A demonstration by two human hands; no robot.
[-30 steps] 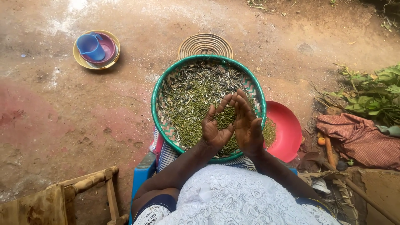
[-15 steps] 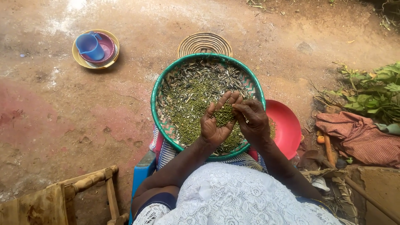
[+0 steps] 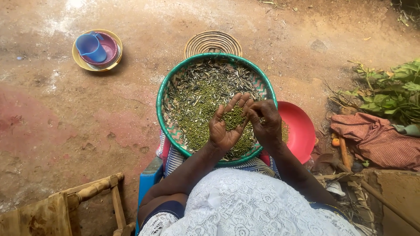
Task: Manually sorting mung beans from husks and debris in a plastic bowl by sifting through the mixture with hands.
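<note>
The person in the white lace garment [image 3: 245, 205] is sitting over a round woven winnowing tray with a green rim [image 3: 162, 118], which is resting on the lap. The left hand [image 3: 227, 124] is lying palm up above the tray, fingers spread and released, cupping a small heap of green mung-like beans [image 3: 234, 118]. The right hand [image 3: 264, 122] is hovering just beside it, fingers curled inward at the edge of that heap; whether they are pinching a bean or husk cannot be told. The step in hand is judged to be sorting: picking over a palmful of beans. The next move is judged to be calling for a fine fingertip pick without tipping the open palm.

The tray is holding loose green beans mixed with dark, thin pod husks [image 3: 205, 78], the husks gathering toward the far side. A red plastic bowl [image 3: 299, 131] is sitting just beside the tray on the right, partly under it.

Further out, the ground is bare reddish packed earth [image 3: 87, 131]. A wooden chair frame [image 3: 87, 194] is standing at near left. A checked red cloth [image 3: 372, 140] and leafy green cuttings [image 3: 393, 89] are lying at right. A coiled wicker mat [image 3: 213, 42] is lying beyond the tray, and a blue plastic jug [image 3: 89, 46] is standing in stacked bowls, well apart at far left.
</note>
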